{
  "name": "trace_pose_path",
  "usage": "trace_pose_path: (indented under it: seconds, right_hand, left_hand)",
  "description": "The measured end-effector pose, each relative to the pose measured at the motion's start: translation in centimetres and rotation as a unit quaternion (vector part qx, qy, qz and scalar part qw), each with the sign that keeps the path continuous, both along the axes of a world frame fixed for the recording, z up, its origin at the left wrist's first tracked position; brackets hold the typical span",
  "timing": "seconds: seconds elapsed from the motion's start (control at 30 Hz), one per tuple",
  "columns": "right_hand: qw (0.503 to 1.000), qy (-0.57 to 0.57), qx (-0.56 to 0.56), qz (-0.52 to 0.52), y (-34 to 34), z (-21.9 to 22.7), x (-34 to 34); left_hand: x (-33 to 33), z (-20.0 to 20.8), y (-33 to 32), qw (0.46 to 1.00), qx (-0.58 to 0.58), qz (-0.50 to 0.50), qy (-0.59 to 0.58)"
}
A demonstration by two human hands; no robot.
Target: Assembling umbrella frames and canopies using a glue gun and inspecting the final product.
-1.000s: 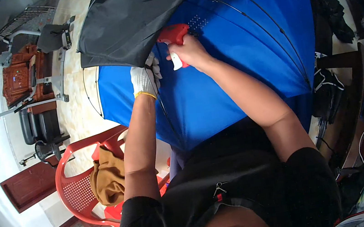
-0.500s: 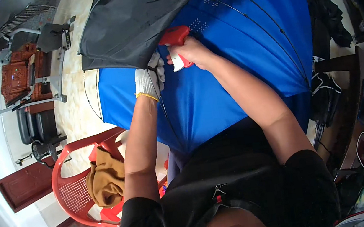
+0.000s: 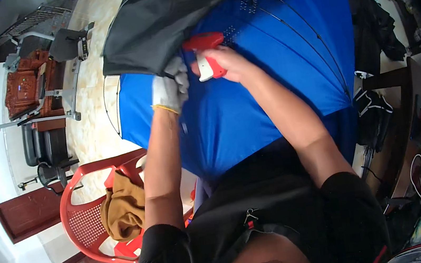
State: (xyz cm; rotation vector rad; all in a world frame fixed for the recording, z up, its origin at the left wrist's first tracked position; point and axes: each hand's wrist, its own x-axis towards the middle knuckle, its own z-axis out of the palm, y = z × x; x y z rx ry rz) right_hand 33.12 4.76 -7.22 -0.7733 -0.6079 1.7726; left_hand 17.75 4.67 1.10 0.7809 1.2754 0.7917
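Note:
A large blue umbrella canopy (image 3: 274, 91) spreads in front of me, with thin dark ribs (image 3: 302, 21) running over its right part. Black umbrella fabric (image 3: 154, 30) lies across its upper left. My left hand (image 3: 169, 86), in a white knitted glove with a yellow cuff edge, is closed at the lower corner of this black fabric, pinching its edge. My bare right hand (image 3: 222, 62) grips a red and white pistol-shaped tool (image 3: 203, 42) just right of the glove. The tool's red head points left, toward the black fabric; its exact kind is unclear.
At lower left, a red plastic chair (image 3: 81, 223) carries a brown cloth (image 3: 122, 207). Exercise equipment (image 3: 72, 70) and carved wooden furniture (image 3: 27, 92) stand farther left. Dark folded umbrellas or cloth (image 3: 375, 30) lie at right, beside a dark wooden table (image 3: 402, 90).
The black fabric's corner has shifted slightly right against my gloved hand. The thin rib that ran down from that hand no longer shows clearly. The tool remains in my right hand.

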Motion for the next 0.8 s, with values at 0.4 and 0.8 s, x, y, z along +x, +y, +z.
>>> trace_pose_path:
  seconds: [0.4, 0.8]
  right_hand:
    - [0.993, 0.060, 0.051, -0.091, 0.0, 4.9, -0.2]
    - [0.991, -0.098, 0.093, -0.020, -5.7, 7.6, 1.6]
  left_hand:
    - [-3.0, 5.6, -6.3, 0.964, 0.194, -0.035, 0.177]
    - [-2.3, -0.4, -11.0, 0.474, 0.358, -0.145, 0.791]
